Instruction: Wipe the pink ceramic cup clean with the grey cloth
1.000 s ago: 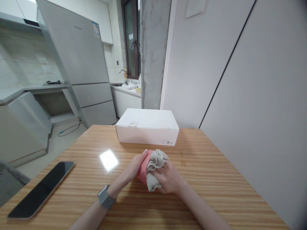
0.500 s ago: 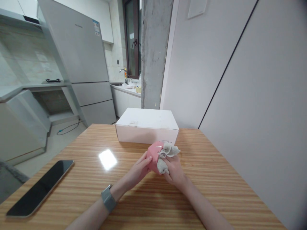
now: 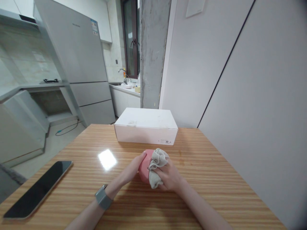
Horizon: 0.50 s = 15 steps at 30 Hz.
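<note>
A glossy pink bowl (image 3: pixel 144 168) is tilted on its side in front of me, its opening turned toward the right. My left hand (image 3: pixel 133 166) grips it from the left, thumb on the upper edge and the other fingers hidden behind it. Bunched in my right hand (image 3: pixel 170 176) is a light grey cloth (image 3: pixel 158 159), pressed against the bowl's open side. The fingertips of that hand are partly covered by the cloth, and the bowl's inside is hidden.
Beyond my hands, a white cardboard box (image 3: pixel 146 127) lies on the striped wooden table (image 3: pixel 211 185). A dark phone-like slab (image 3: pixel 38 190) rests at the table's left edge. A white wall (image 3: pixel 240 105) borders the right side; a fridge (image 3: pixel 88 57) stands farther back.
Both hands have shifted left and closer to me with the bowl and cloth. The bowl has turned a little, and the cloth now covers more of its open side.
</note>
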Motion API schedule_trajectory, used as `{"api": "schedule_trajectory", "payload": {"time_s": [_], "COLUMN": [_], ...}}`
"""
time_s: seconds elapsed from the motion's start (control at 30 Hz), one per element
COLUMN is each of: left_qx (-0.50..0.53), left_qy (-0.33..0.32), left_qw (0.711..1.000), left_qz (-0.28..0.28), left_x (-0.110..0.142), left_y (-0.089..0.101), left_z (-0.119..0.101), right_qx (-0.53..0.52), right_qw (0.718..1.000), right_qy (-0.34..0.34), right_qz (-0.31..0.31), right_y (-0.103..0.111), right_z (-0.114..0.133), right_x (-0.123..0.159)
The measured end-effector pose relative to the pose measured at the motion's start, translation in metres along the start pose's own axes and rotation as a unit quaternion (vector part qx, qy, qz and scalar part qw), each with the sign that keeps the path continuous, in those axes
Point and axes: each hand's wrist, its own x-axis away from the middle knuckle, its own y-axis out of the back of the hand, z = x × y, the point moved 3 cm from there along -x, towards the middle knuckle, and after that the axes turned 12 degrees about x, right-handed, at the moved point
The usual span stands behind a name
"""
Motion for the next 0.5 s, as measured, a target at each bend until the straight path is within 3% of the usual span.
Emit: {"api": "schedule_trajectory", "payload": {"time_s": [0.1, 0.3, 0.4, 0.5], "left_qx": [0.002, 0.074, 0.082, 0.077], "left_qy": [-0.006, 0.043, 0.034, 0.017], "left_qw": [1.0, 0.984, 0.992, 0.997], "left_qz": [0.024, 0.153, 0.085, -0.007], "left_x": [0.004, 0.011, 0.004, -0.002], "left_y": [-0.005, -0.011, -0.006, -0.002], "left_z": [0.002, 0.009, 0.012, 0.009], "right_qx": [-0.009, -0.015, 0.005, 0.03], "right_qw": [0.999, 0.993, 0.996, 0.999], "right_qy": [-0.043, -0.114, -0.093, -0.019], "right_qz": [0.0, -0.019, 0.002, 0.015], "right_y": [0.005, 0.007, 0.006, 0.003], "right_z": [-0.006, -0.014, -0.012, -0.003], "right_x": [0.002, 0.007, 0.005, 0.0]}}
